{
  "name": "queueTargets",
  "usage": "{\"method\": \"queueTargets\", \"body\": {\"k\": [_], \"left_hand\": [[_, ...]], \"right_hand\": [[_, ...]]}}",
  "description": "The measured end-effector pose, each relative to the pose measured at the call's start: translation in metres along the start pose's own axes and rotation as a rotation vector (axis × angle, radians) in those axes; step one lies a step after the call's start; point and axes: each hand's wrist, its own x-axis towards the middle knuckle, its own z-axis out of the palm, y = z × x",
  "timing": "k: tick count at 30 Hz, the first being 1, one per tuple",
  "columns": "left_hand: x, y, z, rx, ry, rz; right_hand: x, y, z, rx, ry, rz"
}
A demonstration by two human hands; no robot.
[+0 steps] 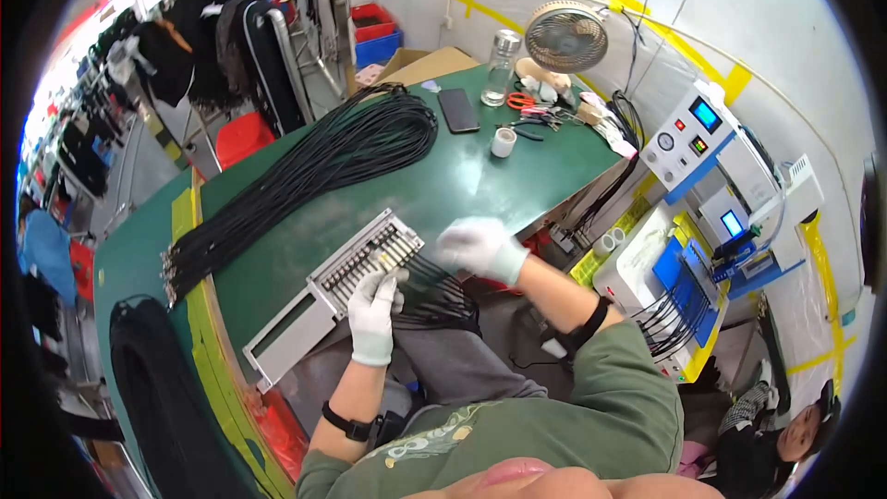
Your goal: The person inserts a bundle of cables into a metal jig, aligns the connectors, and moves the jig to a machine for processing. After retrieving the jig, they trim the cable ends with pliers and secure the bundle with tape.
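A long grey metal connector rack (331,294) lies at the near edge of the green table (462,185). Several thin black cables (434,291) hang from its row of sockets over the table edge. My left hand (373,314), in a white glove, rests against the rack's socket row with fingers bent on the cable ends. My right hand (480,248), also in a white glove, hovers blurred just right of the rack over the same cables. I cannot tell whether it grips one.
A big bundle of long black cables (314,176) stretches across the table. At the far end stand a phone (458,110), tape roll (503,141), bottle (500,67), scissors and a small fan (565,35). A blue-white test machine (711,185) stands right. Another person (785,425) sits at lower right.
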Motion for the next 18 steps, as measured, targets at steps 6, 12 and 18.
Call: {"method": "queueTargets", "body": {"k": [6,12,18], "left_hand": [[-0.004,0.011,0.038,-0.025,-0.008,-0.061],[0.011,0.01,0.084,0.019,-0.07,-0.148],[0.024,-0.009,0.128,0.07,-0.079,-0.055]], "right_hand": [[0.017,0.254,-0.109,-0.29,0.453,0.62],[0.043,0.317,-0.144,-0.643,0.105,0.676],[0.044,0.32,-0.15,-0.658,0.014,0.797]]}}
